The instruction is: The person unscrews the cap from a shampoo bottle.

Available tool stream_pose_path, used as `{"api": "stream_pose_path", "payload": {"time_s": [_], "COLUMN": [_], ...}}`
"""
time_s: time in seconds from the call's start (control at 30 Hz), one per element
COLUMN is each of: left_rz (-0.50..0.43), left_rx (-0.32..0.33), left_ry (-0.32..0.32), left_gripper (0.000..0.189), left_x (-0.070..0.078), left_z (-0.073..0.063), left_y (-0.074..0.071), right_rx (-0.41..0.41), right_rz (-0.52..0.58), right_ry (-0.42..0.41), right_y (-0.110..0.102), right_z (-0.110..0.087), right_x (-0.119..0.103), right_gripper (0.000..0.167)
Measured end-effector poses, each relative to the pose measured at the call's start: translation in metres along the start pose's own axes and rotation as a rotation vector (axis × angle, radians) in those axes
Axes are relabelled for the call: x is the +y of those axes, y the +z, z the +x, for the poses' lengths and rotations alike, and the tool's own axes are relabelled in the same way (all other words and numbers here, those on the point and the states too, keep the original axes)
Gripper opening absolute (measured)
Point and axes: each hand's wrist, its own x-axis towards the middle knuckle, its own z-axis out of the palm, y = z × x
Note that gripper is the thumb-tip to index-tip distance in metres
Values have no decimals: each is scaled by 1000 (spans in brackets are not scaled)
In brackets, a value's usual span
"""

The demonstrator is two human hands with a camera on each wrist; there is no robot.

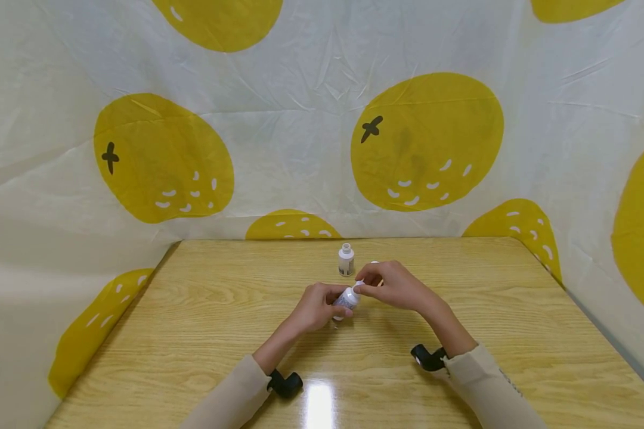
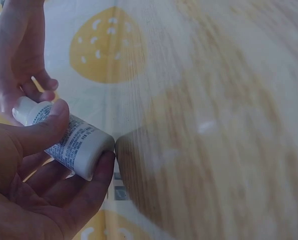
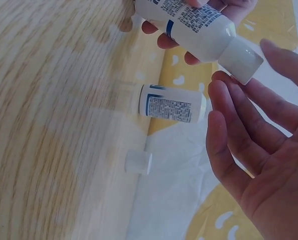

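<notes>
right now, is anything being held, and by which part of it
Yes: the left hand holds a tilted white bottle around its printed body. The right hand is at its cap; whether it grips there cannot be told.

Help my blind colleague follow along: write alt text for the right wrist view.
The left hand holds a slanted white bottle, with the right hand at its cap. Beyond, a second bottle and a loose cap stand on a wooden table.

A standing bottle on the table is behind the held bottle, left of a loose cap; cloth hangs behind all.
</notes>
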Motion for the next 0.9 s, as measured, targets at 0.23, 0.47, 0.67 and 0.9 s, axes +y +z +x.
{"api": "stream_pose_path", "payload": {"time_s": [0.23,0.47,0.67,0.9], "left_rz": [0,-3,-3,-1], "left_rx": [0,1,2,2], "left_ry": [-3,-5,1,0], "left_gripper": [37,36,37,36], "left_x": [1,0,-1,0], "left_z": [0,0,0,0], "left_y": [0,0,0,0], "right_rx": [-13,2,-4,5], "right_rz": [5,-9,2,-10], "right_ry": [-10,0,-3,-22], "right_y": [-1,-1,-1,-2], "right_z": [0,1,0,-1], "right_x": [0,-1,-1,1], "right_gripper": [17,21,16,23]}}
